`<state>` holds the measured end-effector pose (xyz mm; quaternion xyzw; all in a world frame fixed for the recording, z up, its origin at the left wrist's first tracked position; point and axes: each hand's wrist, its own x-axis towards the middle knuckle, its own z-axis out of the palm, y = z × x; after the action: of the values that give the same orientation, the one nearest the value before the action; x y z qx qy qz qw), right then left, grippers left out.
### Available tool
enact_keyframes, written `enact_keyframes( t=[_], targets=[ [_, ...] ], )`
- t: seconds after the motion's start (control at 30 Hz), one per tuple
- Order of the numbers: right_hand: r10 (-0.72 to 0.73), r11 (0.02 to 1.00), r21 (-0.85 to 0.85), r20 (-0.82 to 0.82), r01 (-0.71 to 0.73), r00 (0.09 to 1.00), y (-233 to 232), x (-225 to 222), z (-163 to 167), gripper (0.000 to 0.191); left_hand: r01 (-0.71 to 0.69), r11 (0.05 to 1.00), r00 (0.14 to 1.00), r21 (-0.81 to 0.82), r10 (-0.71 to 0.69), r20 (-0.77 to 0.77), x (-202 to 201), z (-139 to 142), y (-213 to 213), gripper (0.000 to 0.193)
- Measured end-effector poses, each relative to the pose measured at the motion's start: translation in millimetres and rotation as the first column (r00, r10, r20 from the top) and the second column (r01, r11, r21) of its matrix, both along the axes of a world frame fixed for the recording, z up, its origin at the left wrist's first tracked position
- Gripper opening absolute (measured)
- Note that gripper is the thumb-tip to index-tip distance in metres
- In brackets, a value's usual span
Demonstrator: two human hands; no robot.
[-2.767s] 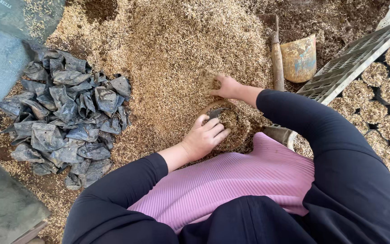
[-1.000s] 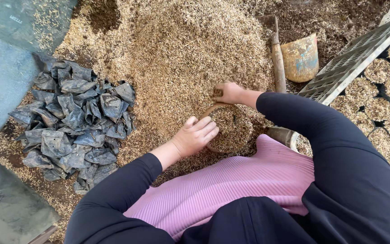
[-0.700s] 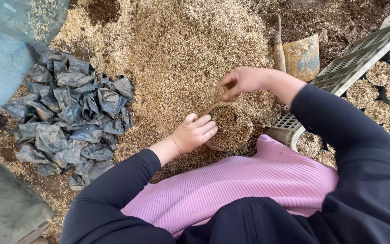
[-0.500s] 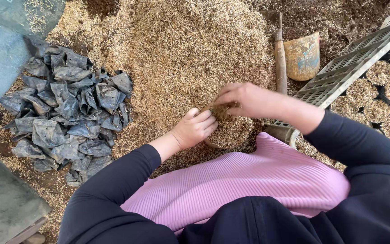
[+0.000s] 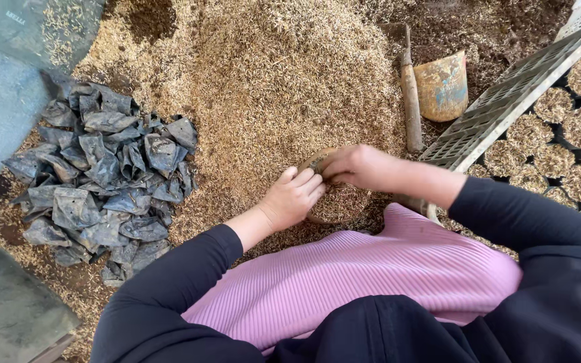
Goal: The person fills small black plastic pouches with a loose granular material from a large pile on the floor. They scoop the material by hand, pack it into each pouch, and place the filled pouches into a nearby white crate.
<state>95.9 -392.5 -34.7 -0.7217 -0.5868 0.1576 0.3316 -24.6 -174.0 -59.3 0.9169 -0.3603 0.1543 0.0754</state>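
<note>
I am pinching the rim of the small husk-filled bag [image 5: 334, 195] with the fingers [image 5: 307, 185] of both hands: left hand [image 5: 292, 199] steadying, right hand [image 5: 358, 166] topping off. Bag is resting against the husk pile [image 5: 270, 81]. Filling step appears nearly complete; I judge firming the husk comes next.

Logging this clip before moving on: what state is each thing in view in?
Small bag: upright, filled with husk mix, open at the top.
Left hand: gripping the bag's rim.
Right hand: pinching the far rim.
Pile of dark bags: empty, crumpled flat.
Trowel: lying unused on the soil.
Tray pots: filled.
</note>
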Motion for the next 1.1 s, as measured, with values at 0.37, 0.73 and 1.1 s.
enact_keyframes(
  t=[0.37, 0.73, 1.1],
  targets=[
    [-0.047, 0.987, -0.135, 0.276, 0.087, 0.96, 2, -30, -5, 0.034, 0.026, 0.993, 0.999, -0.118, -0.029, -0.025, -4, -9, -9, 0.012],
    [-0.09, 0.983, -0.16, 0.044, 0.096, 0.995, 1, -18, 0, 0.022, -0.126, 0.958, 0.986, -0.257, 0.094, -0.135, -8, -9, -21, 0.011],
    [-0.412, 0.845, -0.482, -0.313, 0.231, 0.856, 29, 81, -22, 0.027, -0.286, 0.908, 0.906, -0.306, 0.151, -0.396, 8, 6, -12, 0.014]
  ],
)
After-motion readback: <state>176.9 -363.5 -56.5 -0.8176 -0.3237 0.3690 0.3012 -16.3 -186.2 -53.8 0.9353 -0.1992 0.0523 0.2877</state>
